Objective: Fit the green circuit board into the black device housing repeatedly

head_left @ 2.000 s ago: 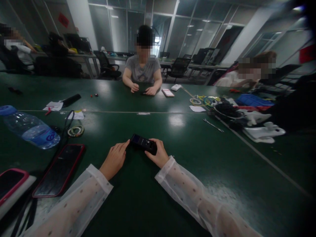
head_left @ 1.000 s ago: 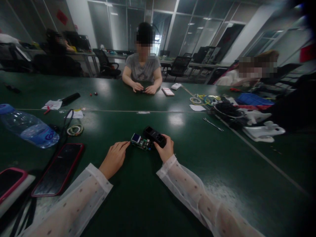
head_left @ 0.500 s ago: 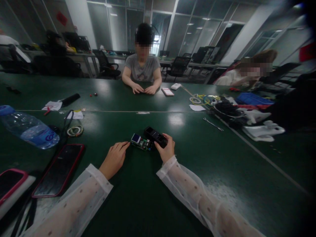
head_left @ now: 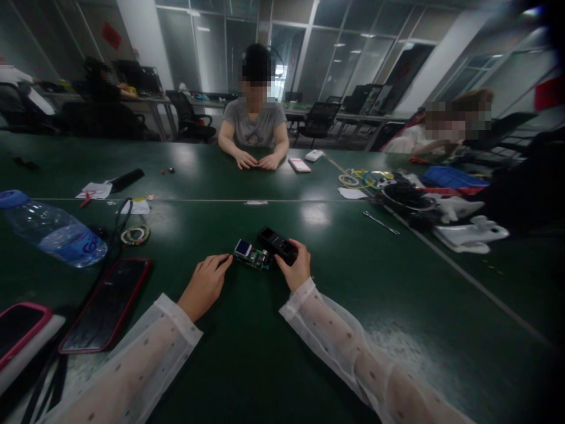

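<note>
On the dark green table lies a small green circuit board with a little screen at its left end. My left hand rests to the left of it, fingers together and fingertips at the board's left edge. A black rectangular case lies at a slant against the board's upper right side. My right hand grips the near right end of this case between thumb and fingers. Whether my left fingertips pinch the board's edge or only touch it is hard to tell.
A water bottle, a red-edged phone and another phone lie at the left. Right of centre are a wrench and a heap of cables and white parts. Across the table sits a person.
</note>
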Motion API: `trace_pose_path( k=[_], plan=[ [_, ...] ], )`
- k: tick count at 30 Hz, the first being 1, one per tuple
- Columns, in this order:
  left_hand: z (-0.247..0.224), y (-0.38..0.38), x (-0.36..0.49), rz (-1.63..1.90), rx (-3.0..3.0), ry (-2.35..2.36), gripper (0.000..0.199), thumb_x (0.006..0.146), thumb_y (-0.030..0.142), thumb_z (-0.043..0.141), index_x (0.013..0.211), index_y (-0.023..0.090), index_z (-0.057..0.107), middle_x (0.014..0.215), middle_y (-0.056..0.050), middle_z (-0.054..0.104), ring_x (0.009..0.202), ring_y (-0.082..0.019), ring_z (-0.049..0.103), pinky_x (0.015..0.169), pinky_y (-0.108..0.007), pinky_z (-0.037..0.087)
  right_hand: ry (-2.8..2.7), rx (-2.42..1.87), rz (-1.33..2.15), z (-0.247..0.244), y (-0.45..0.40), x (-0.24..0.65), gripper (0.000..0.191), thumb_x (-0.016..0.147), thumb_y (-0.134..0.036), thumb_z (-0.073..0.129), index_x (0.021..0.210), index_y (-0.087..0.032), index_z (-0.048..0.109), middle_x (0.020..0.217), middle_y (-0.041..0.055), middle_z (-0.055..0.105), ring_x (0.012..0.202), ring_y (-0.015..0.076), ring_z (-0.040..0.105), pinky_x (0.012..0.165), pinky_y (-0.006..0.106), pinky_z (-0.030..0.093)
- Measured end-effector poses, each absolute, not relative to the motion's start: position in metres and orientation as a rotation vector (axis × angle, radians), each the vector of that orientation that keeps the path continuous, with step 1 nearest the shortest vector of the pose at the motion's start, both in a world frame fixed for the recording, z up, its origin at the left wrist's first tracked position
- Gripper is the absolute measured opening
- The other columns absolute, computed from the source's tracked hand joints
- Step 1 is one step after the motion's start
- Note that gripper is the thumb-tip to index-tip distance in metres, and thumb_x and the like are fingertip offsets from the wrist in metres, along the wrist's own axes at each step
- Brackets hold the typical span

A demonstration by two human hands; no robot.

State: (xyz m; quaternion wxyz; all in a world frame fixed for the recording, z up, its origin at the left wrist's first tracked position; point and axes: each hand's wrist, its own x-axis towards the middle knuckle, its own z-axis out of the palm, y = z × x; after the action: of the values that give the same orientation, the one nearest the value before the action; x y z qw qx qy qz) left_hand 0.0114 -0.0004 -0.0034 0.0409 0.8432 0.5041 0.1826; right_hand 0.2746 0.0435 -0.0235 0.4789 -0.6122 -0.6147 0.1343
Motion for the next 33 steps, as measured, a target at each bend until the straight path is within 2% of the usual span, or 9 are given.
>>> trace_pose_path(
  k=[12,18,26,29,33],
  plan=[
    [-0.003,0.000,0.012,0.583,2.594,1.538,0.051,0.089,0.008,0.040,0.139,0.022,0.041,0.133,-0.011,0.050,0.120,-0.026,0.046,0.093,-0.045,0.043,-1.498,-1.493,0.316,-0.024,0.044,0.274,0.049,0.074,-0.025,0.063,0.119,-0.020,0.047,0.113,0.0110,0.054,0.108,0.0300,0.048,0.095,0.050,0.042],
    [-0.003,-0.001,0.011,0.575,2.591,1.541,0.050,0.090,0.008,0.040,0.139,0.020,0.040,0.134,-0.011,0.049,0.122,-0.026,0.045,0.095,-0.045,0.041,-1.459,-1.504,0.330,-0.023,0.043,0.273,0.043,0.074,-0.026,0.063,0.114,-0.017,0.049,0.110,0.0130,0.055,0.105,0.0305,0.050,0.092,0.051,0.043],
    [-0.004,0.000,0.011,0.576,2.594,1.540,0.050,0.091,0.008,0.040,0.139,0.020,0.040,0.134,-0.011,0.049,0.122,-0.026,0.045,0.095,-0.045,0.041,-1.361,-1.362,0.447,-0.014,0.038,0.268,0.049,0.079,-0.035,0.063,0.121,-0.018,0.045,0.117,0.0129,0.055,0.105,0.0268,0.057,0.092,0.047,0.048],
    [-0.004,0.000,0.011,0.583,2.593,1.533,0.050,0.091,0.008,0.040,0.139,0.021,0.039,0.135,-0.011,0.048,0.122,-0.027,0.045,0.095,-0.046,0.042,-1.438,-1.257,0.448,-0.007,0.032,0.265,0.049,0.081,-0.034,0.062,0.124,-0.019,0.044,0.120,0.0131,0.053,0.109,0.0262,0.056,0.093,0.045,0.049],
    [-0.003,0.000,0.012,0.576,2.591,1.541,0.050,0.090,0.007,0.041,0.138,0.020,0.040,0.134,-0.011,0.049,0.121,-0.027,0.046,0.094,-0.046,0.043,-1.548,-1.172,0.386,-0.001,0.025,0.261,0.049,0.082,-0.032,0.063,0.125,-0.019,0.043,0.117,0.0122,0.054,0.109,0.0264,0.055,0.095,0.047,0.048]
  ],
)
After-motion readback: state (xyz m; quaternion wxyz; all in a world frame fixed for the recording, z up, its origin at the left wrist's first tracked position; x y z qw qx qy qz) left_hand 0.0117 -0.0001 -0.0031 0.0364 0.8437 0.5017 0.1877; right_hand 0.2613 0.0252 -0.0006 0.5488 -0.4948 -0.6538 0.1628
